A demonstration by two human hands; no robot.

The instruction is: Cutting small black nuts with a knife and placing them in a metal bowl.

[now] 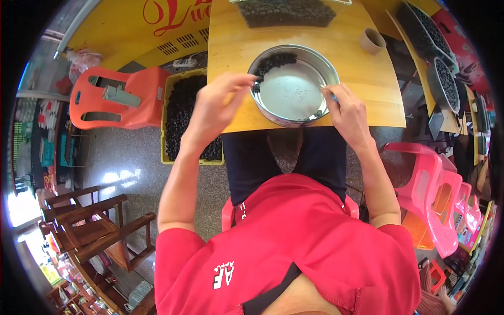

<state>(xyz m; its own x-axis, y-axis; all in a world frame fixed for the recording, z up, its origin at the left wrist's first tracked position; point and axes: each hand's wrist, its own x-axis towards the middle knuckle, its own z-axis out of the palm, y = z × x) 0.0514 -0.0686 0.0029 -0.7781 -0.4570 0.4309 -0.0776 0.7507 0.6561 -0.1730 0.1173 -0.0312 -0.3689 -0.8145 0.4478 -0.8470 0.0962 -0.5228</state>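
On the wooden table in front of me sits a round metal pan (286,107) with a pale bottom. Small black lumps (278,62) are heaped along its far left side, and dark specks dot the bottom. My left hand (216,102) is at the pan's left rim, slightly blurred, fingers stretched toward the lumps and thumb apart. I cannot make out anything in its fingers. Over the right rim, my right hand (347,109) is closed on a small thin tool with a blue part (335,97); its tip points into the pan. The tool's exact kind is not clear.
A clear container of dark pieces (286,13) and a cardboard-coloured cup (372,41) stand farther back on the table (362,73). Left of it are a yellow crate of black pieces (167,152) and an orange stool (115,97). Pink chairs (428,194) stand right.
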